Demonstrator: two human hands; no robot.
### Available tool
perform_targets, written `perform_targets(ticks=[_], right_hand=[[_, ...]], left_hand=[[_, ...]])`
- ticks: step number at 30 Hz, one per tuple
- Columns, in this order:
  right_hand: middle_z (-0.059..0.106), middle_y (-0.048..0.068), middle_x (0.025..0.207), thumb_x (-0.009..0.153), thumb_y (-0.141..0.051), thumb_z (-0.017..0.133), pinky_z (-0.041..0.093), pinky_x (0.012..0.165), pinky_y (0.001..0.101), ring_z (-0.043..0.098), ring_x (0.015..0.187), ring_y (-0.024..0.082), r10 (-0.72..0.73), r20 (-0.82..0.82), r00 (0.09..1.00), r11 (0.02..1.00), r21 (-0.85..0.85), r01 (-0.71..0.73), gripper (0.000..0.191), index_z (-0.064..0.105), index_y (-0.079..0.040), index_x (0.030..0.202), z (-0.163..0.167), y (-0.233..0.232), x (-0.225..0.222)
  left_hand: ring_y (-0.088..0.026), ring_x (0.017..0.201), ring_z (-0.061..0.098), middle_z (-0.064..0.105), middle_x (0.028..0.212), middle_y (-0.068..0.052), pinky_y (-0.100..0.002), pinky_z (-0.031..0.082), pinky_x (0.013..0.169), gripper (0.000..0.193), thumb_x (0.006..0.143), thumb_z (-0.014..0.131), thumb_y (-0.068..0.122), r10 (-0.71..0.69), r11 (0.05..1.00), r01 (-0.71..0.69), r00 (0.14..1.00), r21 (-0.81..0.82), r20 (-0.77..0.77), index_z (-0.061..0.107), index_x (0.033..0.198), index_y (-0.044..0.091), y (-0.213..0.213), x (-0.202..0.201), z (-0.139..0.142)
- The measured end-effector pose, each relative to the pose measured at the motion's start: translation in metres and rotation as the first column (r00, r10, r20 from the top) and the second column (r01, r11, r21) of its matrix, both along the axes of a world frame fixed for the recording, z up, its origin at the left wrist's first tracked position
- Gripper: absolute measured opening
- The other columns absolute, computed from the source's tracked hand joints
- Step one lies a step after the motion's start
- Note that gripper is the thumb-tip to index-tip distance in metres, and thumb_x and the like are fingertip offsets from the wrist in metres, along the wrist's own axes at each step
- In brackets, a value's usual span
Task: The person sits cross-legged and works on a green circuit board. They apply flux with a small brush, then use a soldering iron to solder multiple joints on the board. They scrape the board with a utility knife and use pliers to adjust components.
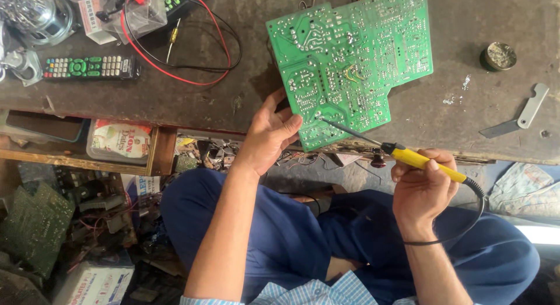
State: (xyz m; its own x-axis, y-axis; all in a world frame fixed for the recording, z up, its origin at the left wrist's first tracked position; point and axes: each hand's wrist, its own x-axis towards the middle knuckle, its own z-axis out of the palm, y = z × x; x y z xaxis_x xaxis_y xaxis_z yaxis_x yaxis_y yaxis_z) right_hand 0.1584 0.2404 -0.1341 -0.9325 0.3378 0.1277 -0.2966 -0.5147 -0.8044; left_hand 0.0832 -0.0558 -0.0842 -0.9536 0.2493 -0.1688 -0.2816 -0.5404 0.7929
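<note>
A large green circuit board [350, 60] lies solder side up on the worn workbench [466, 25], its near corner overhanging the edge. My left hand [268, 136] grips that near left corner, thumb on top. My right hand [421, 185] holds a yellow-handled soldering iron [417, 159] like a pen. Its thin metal tip touches the board near the lower left area. A black cord runs from the handle and loops round my right wrist.
A black remote control [90, 66], red and black test leads [192, 60] and a clear plastic box sit at the back left. A small round tin [499, 55] and a grey metal tool [522, 114] lie at the right. Boxes, boards and scrap fill the shelf and floor at left.
</note>
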Motion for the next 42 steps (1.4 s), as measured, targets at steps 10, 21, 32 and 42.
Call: perform_targets(ticks=[10,21,32,42], right_hand=[[0.065,0.02,0.103,0.104,-0.016,0.054,0.047,0.065,0.0381,0.061,0.078,0.029,0.04,0.117,0.992,0.994,-0.109,-0.028,0.017,0.055,-0.003,0.116,-0.009,-0.002,0.0],[0.065,0.021,0.096,0.101,-0.018,0.052,0.045,0.068,0.0368,0.057,0.076,0.027,0.117,0.204,0.972,0.967,-0.246,-0.065,0.015,0.054,-0.007,0.111,-0.022,-0.015,0.024],[0.067,0.024,0.098,0.1,-0.013,0.057,0.05,0.066,0.0389,0.063,0.078,0.031,0.051,0.13,0.99,0.986,-0.166,-0.029,0.015,0.055,-0.004,0.111,-0.014,-0.025,0.044],[0.066,0.025,0.097,0.099,-0.007,0.055,0.053,0.069,0.0401,0.065,0.08,0.032,0.032,0.109,0.994,0.995,-0.096,-0.021,0.014,0.057,0.0,0.112,-0.002,-0.027,0.046]], left_hand=[[-0.022,0.122,0.064,0.066,0.133,-0.015,-0.038,0.054,0.105,0.076,0.095,0.071,0.012,-0.004,1.0,0.004,1.0,0.002,-0.007,0.029,0.158,0.006,0.0,0.001,0.005],[-0.018,0.118,0.065,0.068,0.129,-0.01,-0.034,0.055,0.099,0.076,0.094,0.073,0.016,-0.005,1.0,0.005,1.0,-0.012,0.004,0.031,0.158,0.009,-0.001,0.002,0.001],[-0.02,0.119,0.068,0.069,0.13,-0.013,-0.035,0.058,0.099,0.075,0.094,0.072,0.015,-0.006,0.999,0.007,1.0,0.034,-0.019,0.031,0.156,0.007,0.002,-0.001,-0.001],[-0.021,0.12,0.066,0.068,0.131,-0.014,-0.037,0.056,0.101,0.074,0.096,0.07,0.013,-0.009,0.999,0.009,1.0,0.035,-0.015,0.03,0.158,0.007,0.005,-0.003,-0.003]])
